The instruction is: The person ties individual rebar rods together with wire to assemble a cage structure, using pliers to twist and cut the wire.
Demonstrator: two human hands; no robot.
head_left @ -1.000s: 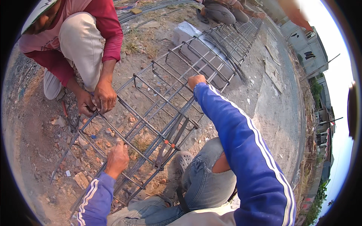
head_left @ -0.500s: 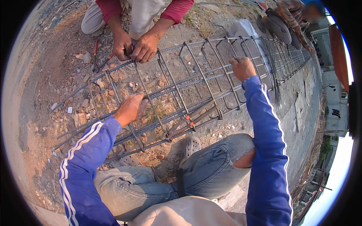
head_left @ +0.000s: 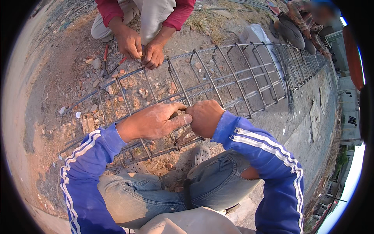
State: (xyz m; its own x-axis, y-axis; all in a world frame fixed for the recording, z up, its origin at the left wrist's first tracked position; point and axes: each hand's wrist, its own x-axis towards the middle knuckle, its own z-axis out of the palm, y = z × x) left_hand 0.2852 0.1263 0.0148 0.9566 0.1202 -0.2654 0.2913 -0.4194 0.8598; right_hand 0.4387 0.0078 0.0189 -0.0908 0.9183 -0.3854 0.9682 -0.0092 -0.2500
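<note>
A cage of steel rebar (head_left: 241, 80) with square hoops lies across the ground in front of me. My left hand (head_left: 154, 120) and my right hand (head_left: 206, 117) meet over its middle, knuckles up. The left thumb and fingers reach against the right hand, which is curled into a fist. Whatever lies between them is too small or hidden to make out. Just below my hands, a rusty long-handled tool (head_left: 186, 137) rests on the cage, largely covered by them.
Across the cage, a person in red sleeves has both hands (head_left: 146, 50) at the far bar. Red-handled pincers (head_left: 105, 64) lie on the rubble beside that person. Another person (head_left: 298, 29) crouches at the cage's far right. A pale concrete block (head_left: 253, 35) stands behind the bars.
My right hand has left the far bar on the right and come in to the middle. My left hand has shifted right to meet it. The long-handled tool is now mostly covered.
</note>
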